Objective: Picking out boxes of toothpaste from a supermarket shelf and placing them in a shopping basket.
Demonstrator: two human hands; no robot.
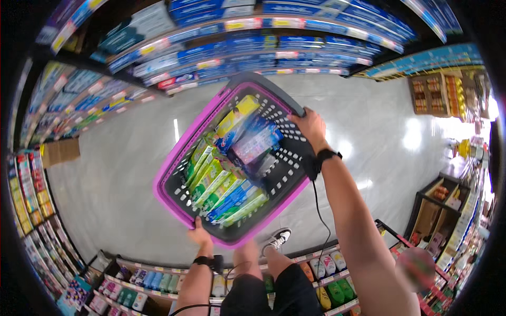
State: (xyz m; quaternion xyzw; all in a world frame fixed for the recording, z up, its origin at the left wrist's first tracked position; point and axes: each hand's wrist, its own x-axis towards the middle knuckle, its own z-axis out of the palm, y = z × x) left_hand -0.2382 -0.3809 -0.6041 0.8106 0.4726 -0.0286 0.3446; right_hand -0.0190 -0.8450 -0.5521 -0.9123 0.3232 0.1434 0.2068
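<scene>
Between my hands hangs a black plastic shopping basket [284, 170] with a purple rim and perforated walls, tilted in view above the floor. My left hand [201, 237] grips its near rim, thumb over the edge. At the far right corner my right hand [310, 125] holds the basket by the rim beside its dark grey handle [272, 89]. Inside, several green packets [211, 179] stand in a row next to blue packets [233, 201]. A yellow package [239, 114] and a blue-and-clear plastic package [257, 144] lie towards the far end.
Store shelves [241, 25] with blue boxes run across the far side. Behind my legs, another shelf [158, 290] carries bottles. A cardboard box [60, 153] sits on the floor at left, and a wooden display [435, 94] stands at right. A cable [322, 213] trails from my right wrist.
</scene>
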